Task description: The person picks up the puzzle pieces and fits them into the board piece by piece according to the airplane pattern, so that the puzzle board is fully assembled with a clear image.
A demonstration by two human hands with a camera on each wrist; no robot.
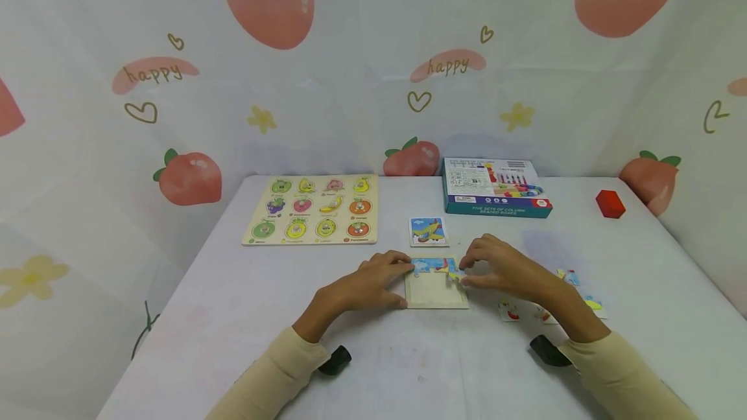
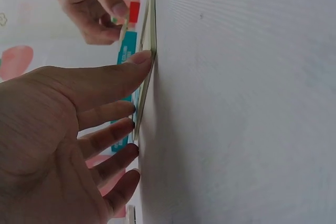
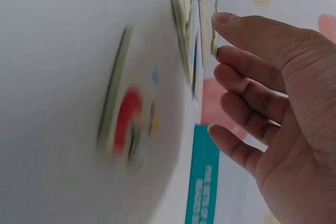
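the right hand (image 1: 502,269) pinches a jigsaw piece (image 3: 214,39) between thumb and finger near the right side of the puzzle tray (image 1: 434,293); the left hand (image 1: 376,279), thumb and fingers wide apart, touches the tray's left edge. the piece looks thin, light and stiff, best taken by its edges. the right wrist view shows its slim profile; only the head view shows the picture row (image 1: 430,264) along the tray's far side.
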